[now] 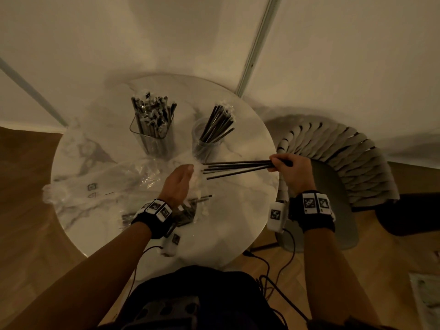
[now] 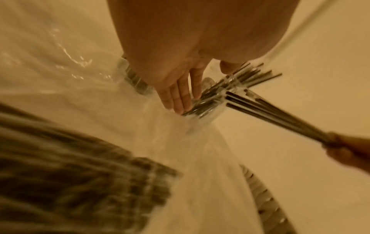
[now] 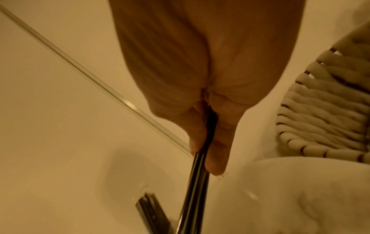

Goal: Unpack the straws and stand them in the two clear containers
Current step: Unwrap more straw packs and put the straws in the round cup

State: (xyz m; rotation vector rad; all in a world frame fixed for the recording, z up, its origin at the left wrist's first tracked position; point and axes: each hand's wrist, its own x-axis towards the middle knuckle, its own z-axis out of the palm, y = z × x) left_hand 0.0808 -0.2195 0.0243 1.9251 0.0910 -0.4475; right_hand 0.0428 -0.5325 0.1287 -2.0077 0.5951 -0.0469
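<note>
With our right hand (image 1: 289,169) clenched on a fan of thin black straws (image 1: 235,168) above the round marble table (image 1: 250,210) and our left hand (image 1: 177,184) released flat, we should square their tips before tipping them upright into the round clear plastic container (image 1: 204,145).

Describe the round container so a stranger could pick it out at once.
On the round marble table, two clear containers stand at the far side. The round container is the right one, a cylinder with a loose lean of black straws; its left neighbour, the square container, is crammed full.
</note>
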